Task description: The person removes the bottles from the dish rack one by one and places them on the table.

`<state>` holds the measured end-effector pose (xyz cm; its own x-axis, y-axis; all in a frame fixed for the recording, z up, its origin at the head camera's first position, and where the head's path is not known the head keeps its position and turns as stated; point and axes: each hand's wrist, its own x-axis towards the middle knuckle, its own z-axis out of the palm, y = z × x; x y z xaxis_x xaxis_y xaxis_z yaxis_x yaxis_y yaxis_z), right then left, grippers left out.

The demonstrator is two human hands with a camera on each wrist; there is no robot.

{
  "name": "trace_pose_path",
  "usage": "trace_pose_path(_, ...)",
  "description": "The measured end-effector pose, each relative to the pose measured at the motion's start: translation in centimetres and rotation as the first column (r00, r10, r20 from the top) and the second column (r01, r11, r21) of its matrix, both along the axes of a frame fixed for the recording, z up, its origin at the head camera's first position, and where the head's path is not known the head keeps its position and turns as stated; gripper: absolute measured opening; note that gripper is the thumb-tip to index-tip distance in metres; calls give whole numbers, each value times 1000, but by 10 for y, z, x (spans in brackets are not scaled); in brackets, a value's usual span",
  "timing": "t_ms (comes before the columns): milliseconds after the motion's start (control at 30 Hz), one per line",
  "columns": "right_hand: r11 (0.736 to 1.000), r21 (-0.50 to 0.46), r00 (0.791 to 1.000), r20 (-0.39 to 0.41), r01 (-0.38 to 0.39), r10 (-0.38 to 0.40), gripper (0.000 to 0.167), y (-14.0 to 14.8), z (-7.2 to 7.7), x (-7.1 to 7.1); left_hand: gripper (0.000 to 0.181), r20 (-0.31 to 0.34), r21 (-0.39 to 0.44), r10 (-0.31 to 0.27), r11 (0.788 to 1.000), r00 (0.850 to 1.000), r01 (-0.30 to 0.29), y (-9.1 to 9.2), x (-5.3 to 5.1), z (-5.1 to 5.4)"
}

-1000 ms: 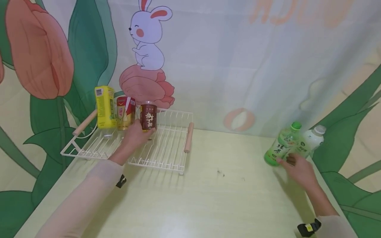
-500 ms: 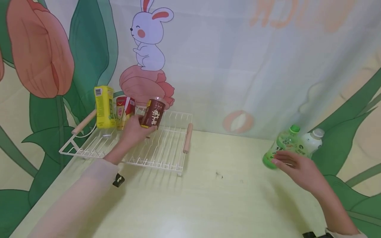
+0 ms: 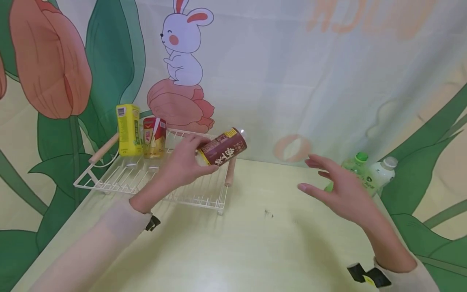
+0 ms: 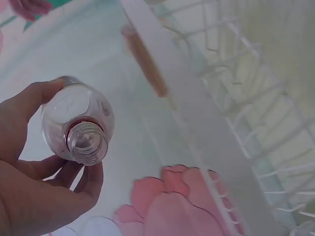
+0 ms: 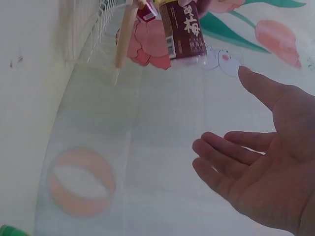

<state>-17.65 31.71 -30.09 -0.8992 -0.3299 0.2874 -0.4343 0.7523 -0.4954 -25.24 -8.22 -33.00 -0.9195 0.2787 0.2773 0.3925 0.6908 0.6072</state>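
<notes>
My left hand (image 3: 185, 162) grips the dark brown labelled bottle (image 3: 225, 147) near its base, tilted with its top to the right, above the right part of the white wire rack (image 3: 204, 200). In the left wrist view the bottle's clear threaded neck (image 4: 88, 143) shows beyond the curled fingers. My right hand (image 3: 341, 194) is raised with fingers spread and nothing in it, in front of the green bottle (image 3: 359, 162); the right wrist view shows its palm and a gap between it and the brown bottle (image 5: 183, 29).
A yellow carton (image 3: 128, 129) and a red and gold can (image 3: 154, 138) stand at the rack's left. A white-capped bottle (image 3: 383, 172) stands beside the green one at the table's right edge. A printed curtain (image 3: 255, 81) hangs behind the table (image 3: 255, 243).
My left hand has lifted the brown bottle from the rack, moved it right and tipped it. My right hand has let go of the green bottle and moved left and up.
</notes>
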Motion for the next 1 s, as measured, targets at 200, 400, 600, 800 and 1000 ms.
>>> trace_pose_path(200, 993, 113, 999, -24, 36, -34, 91, -32, 1, -6, 72, -120, -118, -124, 987, 985, 109, 27, 21, 6)
trace_pose_path(400, 996, 92, 987, -159, -10, 25, 93, -59, -17, -20, 73, -169, -201, -199, 966, 965, 164, 47, 35, 10)
trace_pose_path(600, 989, 133, 951, -290, -69, 106, 94, -74, -28, -28, 69, -199, -291, -257, 937, 946, 193, 58, 36, 10)
trace_pose_path(800, 966, 235, 938, -297, -108, 177, 84, -86, -35, -28, 69, -254, -394, -324, 895, 911, 209, 65, 38, 6)
trace_pose_path(1000, 944, 306, 925, -312, -120, 219, 76, -93, -45, -29, 64, -365, -505, -354, 852, 861, 137, 69, 43, 2)
